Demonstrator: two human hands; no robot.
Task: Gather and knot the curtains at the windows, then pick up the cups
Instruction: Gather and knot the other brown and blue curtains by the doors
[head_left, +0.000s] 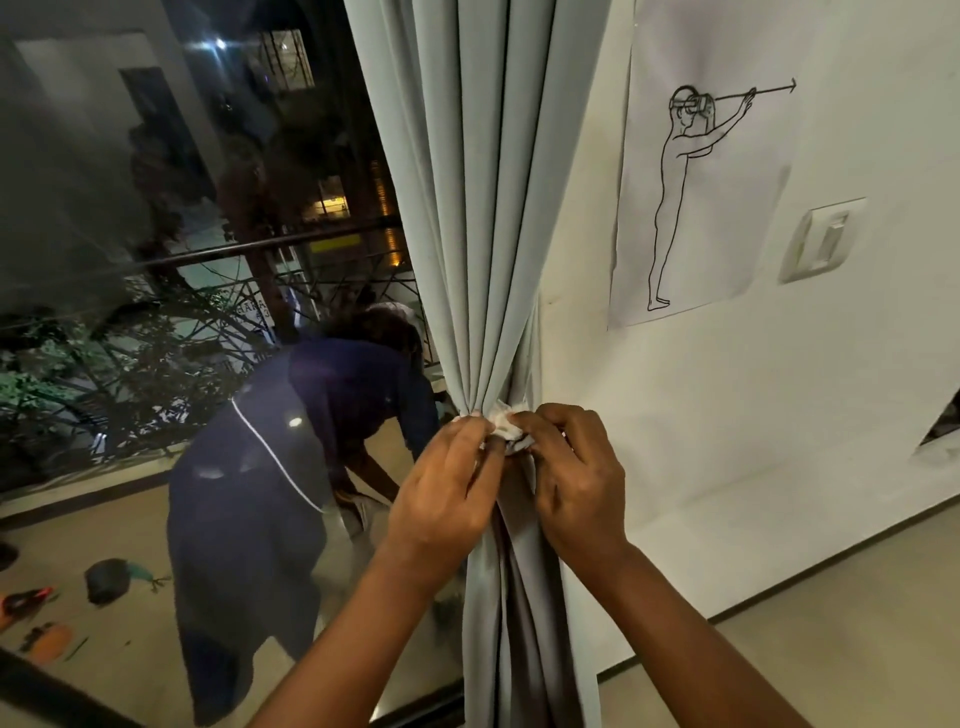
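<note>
Tying step, curtain (478, 260) already gathered. My left hand (447, 483) and right hand (571, 478) both pinch the white tie (505, 425). Next, probably: cinch knot. No cups visible.

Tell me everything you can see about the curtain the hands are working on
The curtain is pale grey-blue, a smooth, heavy-looking fabric hanging in long vertical folds between the dark window glass and the white wall. It is gathered tight into a narrow waist, then falls loosely toward the floor, darker in its inner folds. At the waist sits a white tie of crumpled cloth. The left hand and the right hand both pinch that tie against the bunched fabric. Its top and hem are out of frame.
</note>
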